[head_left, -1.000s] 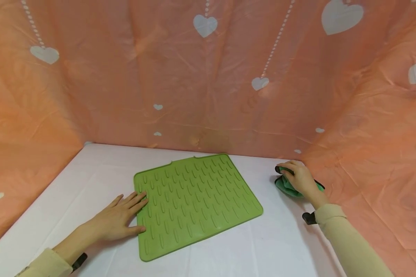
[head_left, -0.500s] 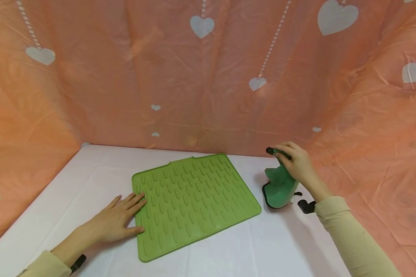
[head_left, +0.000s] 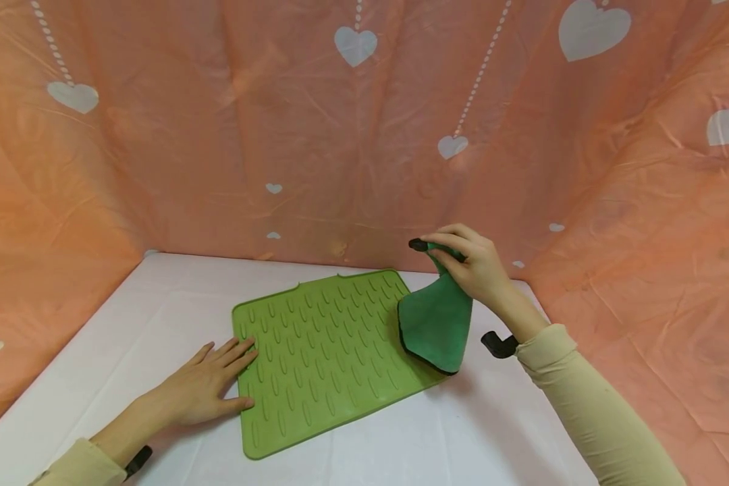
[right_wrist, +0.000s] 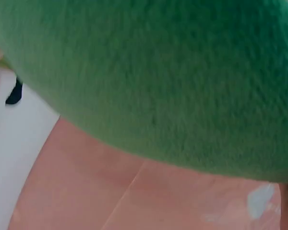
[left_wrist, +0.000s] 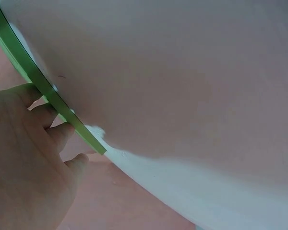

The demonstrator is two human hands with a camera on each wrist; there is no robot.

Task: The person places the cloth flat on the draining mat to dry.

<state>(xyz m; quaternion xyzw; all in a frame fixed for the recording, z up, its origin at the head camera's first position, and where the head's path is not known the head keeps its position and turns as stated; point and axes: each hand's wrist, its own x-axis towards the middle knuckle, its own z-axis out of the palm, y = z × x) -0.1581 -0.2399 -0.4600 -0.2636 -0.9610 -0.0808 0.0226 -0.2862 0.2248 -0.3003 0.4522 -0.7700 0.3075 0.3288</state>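
A green ridged mat, like a silicone drying mat [head_left: 322, 364], lies at an angle on the white table. My left hand [head_left: 200, 388] rests with spread, straight fingers on the mat's left edge; the left wrist view shows those fingers along the mat's green rim [left_wrist: 62, 103]. My right hand [head_left: 470, 263] pinches a green cloth with black edging [head_left: 437, 324] by its upper part. The cloth hangs down over the mat's right side and hides its right corner. In the right wrist view the fuzzy cloth [right_wrist: 158, 96] fills most of the picture.
The white table [head_left: 176, 297] runs back to an orange curtain [head_left: 316, 135] with white hearts, which also stands at the left and right sides. Dark wrist mounts stick out under both sleeves.
My right hand has lifted the bunched cloth from the table's right side and carried it left over the mat, where it hangs unfolded. The left hand has stayed on the mat's edge.
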